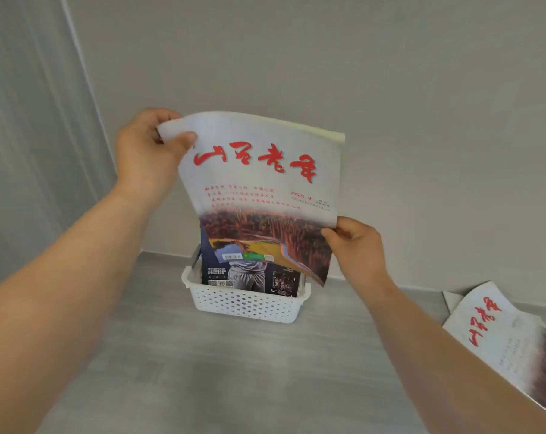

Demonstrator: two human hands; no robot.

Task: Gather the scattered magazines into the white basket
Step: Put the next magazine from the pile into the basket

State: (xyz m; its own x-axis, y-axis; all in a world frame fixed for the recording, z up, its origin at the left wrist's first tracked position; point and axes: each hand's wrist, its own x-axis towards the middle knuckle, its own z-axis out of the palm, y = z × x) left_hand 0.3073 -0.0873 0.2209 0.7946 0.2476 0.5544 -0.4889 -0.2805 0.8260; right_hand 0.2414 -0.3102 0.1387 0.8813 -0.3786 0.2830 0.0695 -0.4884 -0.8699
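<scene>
My left hand (pixel 146 158) pinches the top corner of a red-titled magazine (pixel 262 189); my right hand (pixel 357 250) grips its lower right edge. It hangs above the white basket (pixel 246 303), which already holds a dark-covered magazine (pixel 249 274). Another magazine (pixel 509 343) lies on the counter (pixel 203 371), far right.

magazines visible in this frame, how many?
3, possibly more hidden. One held above the white basket by the left hand and right hand; a dark-covered magazine standing in the basket; one lying on the floor at right.
</scene>
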